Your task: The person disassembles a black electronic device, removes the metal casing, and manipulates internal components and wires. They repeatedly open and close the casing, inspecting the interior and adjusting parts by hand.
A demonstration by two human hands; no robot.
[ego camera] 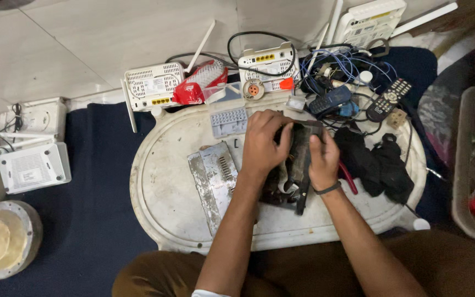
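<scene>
Both hands clamp on a dark, grimy unit (298, 165) standing on edge near the middle of the white tray (160, 214). The left hand (262, 146) grips its near face; the right hand (322, 159) pinches its far edge, thumb on top. It looks like an opened power supply, though the hands hide much of it. A slip could tip it onto the metal cover (213, 179) just beside it, or bare edges could nick a finger. The black cloth (377, 165) and wires (342, 66) nearby could snag.
</scene>
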